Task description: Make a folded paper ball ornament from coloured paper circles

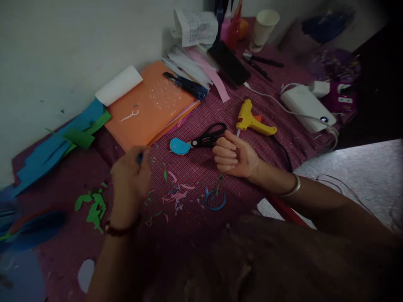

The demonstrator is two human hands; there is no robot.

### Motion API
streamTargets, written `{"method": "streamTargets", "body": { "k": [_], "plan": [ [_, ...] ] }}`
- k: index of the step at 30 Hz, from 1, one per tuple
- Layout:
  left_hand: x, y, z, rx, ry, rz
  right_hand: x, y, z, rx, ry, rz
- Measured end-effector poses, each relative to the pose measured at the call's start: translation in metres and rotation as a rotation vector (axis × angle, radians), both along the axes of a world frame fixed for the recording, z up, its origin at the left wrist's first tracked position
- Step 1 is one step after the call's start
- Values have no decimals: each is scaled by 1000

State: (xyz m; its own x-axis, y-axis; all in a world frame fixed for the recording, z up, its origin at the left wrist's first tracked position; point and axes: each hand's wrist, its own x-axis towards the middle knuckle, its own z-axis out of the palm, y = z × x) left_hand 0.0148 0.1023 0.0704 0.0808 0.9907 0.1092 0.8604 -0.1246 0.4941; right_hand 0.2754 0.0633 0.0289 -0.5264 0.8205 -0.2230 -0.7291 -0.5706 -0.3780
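My left hand [130, 184] is closed, with a small dark-blue piece [139, 158] showing between thumb and fingers. Its exact kind is too blurred to tell. To the right, my right hand [236, 155] has its fingers curled into a loose fist, and nothing shows in it. Just behind the right hand lie black-handled scissors [208, 137]. A light-blue rounded paper cutout [179, 146] covers their blades. Beyond that hand rests a yellow glue gun [252, 119]. Pink paper scraps [178, 193] and green paper pieces [94, 207] are scattered on the checked cloth near my hands.
Orange sheets [147, 105] carry a utility knife [189, 86] and a white paper roll [119, 86]. Blue paper strips [59, 144] lie at left. Farther back are a phone [229, 63] and a paper cup [263, 29]. A white power bank [307, 107] trails a cable at right.
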Motion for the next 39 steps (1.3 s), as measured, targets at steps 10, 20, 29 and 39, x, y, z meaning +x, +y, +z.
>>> {"method": "streamTargets", "body": {
  "k": [10,20,29,39],
  "plan": [
    [90,-60,-14,234,-74,-265,-81,-29,30,-202,-297,-399],
    [60,-44,-2,-90,-956,-144,-77,-27,48,-14,25,79],
    [12,-52,26,209,-667,-287,-94,8,61,-48,201,271],
    [23,-56,19,196,-676,-277,-93,8,45,-141,270,374]
  ]
}}
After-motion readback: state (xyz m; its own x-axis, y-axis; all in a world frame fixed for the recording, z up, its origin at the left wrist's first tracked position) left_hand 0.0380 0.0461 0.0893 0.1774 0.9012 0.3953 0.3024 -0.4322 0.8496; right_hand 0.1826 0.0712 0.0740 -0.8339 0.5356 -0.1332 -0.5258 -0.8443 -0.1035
